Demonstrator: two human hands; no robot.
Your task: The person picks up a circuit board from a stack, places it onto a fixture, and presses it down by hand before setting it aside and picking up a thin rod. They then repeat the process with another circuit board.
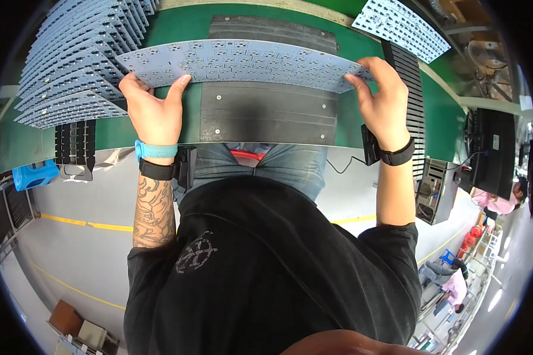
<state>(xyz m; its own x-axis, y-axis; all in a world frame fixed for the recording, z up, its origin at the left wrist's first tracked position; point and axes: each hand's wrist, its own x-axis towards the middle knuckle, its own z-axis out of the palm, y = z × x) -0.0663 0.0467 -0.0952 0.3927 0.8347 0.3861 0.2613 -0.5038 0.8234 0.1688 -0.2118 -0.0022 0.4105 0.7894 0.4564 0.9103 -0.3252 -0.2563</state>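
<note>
though long, board [243,66] in both hands [154,109] [386,97]

Work surface: a green-topped bench [348,127], its front edge running across the view. At centre, a dark plate [266,112] lies flat, screw heads visible near its corners; its middle is hidden, so whether the far section is the same piece cannot be determined. Left end: a black slotted rack [75,142], projecting past the front edge, with a dense row of pale printed circuit boards [80,59] standing tilted, one behind another. Right side: a second slotted rack [410,103], also overhanging the front edge; a single populated board [401,29] is at its far end, contact unconfirmed.
</note>
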